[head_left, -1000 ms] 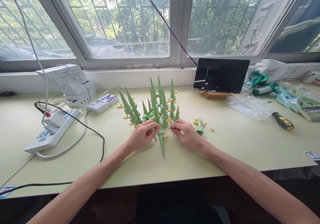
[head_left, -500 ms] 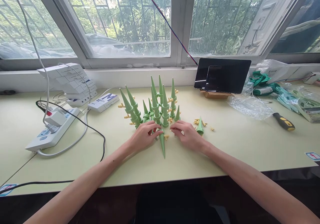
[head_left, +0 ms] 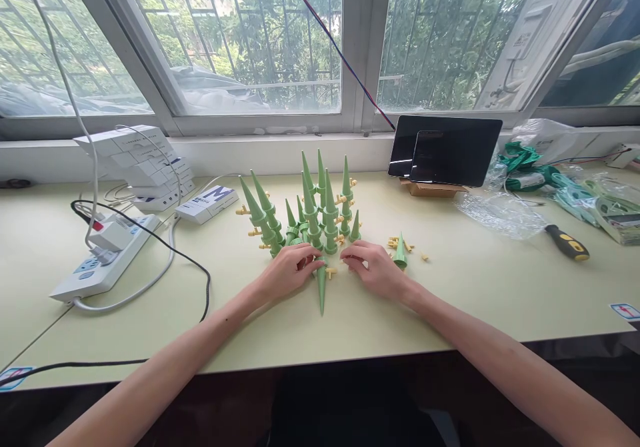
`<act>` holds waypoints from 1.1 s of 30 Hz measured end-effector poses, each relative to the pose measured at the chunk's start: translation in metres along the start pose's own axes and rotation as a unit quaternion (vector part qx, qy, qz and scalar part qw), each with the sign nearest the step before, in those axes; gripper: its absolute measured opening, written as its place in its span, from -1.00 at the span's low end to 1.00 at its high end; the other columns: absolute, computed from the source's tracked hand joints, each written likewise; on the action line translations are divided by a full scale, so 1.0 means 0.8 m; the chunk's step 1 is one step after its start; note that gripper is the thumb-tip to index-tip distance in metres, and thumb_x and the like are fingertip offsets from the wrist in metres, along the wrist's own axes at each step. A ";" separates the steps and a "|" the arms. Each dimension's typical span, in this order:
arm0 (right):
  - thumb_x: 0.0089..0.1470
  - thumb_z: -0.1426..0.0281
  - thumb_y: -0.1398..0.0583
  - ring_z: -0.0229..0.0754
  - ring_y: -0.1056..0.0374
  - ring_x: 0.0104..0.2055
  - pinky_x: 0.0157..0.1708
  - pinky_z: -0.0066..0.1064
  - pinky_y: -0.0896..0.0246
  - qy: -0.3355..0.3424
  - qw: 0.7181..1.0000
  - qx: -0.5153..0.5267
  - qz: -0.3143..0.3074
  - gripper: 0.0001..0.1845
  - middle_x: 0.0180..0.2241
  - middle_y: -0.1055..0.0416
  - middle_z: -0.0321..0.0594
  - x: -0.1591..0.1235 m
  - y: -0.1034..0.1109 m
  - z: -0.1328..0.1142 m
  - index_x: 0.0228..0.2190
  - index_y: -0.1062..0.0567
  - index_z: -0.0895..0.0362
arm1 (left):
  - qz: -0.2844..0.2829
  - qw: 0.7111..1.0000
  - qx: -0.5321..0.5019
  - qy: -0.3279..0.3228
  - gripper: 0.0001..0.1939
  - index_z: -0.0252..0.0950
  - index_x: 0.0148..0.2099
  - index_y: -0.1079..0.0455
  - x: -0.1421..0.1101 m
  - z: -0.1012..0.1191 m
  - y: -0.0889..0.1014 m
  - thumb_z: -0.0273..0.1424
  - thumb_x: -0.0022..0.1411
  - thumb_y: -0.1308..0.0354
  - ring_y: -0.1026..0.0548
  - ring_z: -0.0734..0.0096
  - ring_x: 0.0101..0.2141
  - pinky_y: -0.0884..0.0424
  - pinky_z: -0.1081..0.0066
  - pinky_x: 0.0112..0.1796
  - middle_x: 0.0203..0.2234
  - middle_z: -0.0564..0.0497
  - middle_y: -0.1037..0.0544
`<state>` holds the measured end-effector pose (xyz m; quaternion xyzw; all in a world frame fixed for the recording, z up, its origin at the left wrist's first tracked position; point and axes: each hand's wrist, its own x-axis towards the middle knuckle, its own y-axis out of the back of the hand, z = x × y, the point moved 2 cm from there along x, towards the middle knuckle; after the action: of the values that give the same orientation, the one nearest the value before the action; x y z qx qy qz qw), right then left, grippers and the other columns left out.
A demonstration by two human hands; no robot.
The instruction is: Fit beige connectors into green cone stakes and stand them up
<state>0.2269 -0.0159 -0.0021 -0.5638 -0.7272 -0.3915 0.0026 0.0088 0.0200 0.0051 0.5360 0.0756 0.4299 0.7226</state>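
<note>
On a pale table (head_left: 490, 307), with twelve o'clock at the window (head_left: 250, 40) and six at the person, a white power strip (head_left: 95, 277) lies at nine; a leaning stack of white boxes (head_left: 155, 180) and one flat white box (head_left: 207, 205) are at ten; a black cable (head_left: 208, 294) curls down near nine. A cluster of green spikes (head_left: 311, 210), most standing tips up with small yellow fittings on their sides, spreads from eleven to one, just beyond the hands. At the centre, the bare left hand (head_left: 295, 267) pinches the collar end of another green spike (head_left: 321, 290) between thumb and fingers; this spike points its tip towards six, and a yellow fitting (head_left: 331, 272) juts from it towards three. Just beyond that fitting, at three, the right hand (head_left: 367, 267) curls its fingertips inward, apart from the spike; whether they grip something small cannot be told. Past its knuckles, towards two, stand a loose green cone (head_left: 399, 255) and, touching or just behind it, a little heap of yellow pieces (head_left: 400, 241); farther off, between one and two, two dark screens (head_left: 465, 150) lean on a brown cardboard base (head_left: 434, 190); crumpled clear plastic (head_left: 500, 215) lies at two; a black-and-yellow screwdriver (head_left: 567, 242) rests near three.
</note>
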 end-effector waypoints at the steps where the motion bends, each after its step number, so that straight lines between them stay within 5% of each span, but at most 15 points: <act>1: 0.24 0.53 -0.09 -0.25 -0.36 -0.37 -0.31 -0.39 -0.29 0.001 1.000 0.000 0.002 -0.79 -0.32 -0.43 -0.20 0.000 0.000 0.000 -0.28 -0.53 0.13 | 0.001 1.000 -0.001 0.002 -0.80 -0.32 -0.22 -0.45 0.000 0.000 0.000 -0.30 0.34 -0.09 -0.27 0.51 -0.55 -0.23 0.46 -0.47 -0.49 0.06 -0.42; 33: 0.16 0.50 -0.19 -0.24 -0.37 -0.32 -0.25 -0.35 -0.39 -0.004 0.998 0.053 -0.022 -0.90 -0.29 -0.42 -0.21 -0.001 -0.003 0.000 -0.27 -0.51 0.13 | 0.056 0.998 -0.024 -0.029 -0.81 -0.31 -0.24 -0.40 0.001 0.008 0.005 -0.29 0.35 -0.08 -0.28 0.53 -0.56 -0.26 0.49 -0.48 -0.53 0.09 -0.37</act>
<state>0.2253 -0.0169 -0.0034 -0.5482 -0.7593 -0.3499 0.0214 0.0108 0.0163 0.0118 0.5342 0.0141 0.4558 0.7118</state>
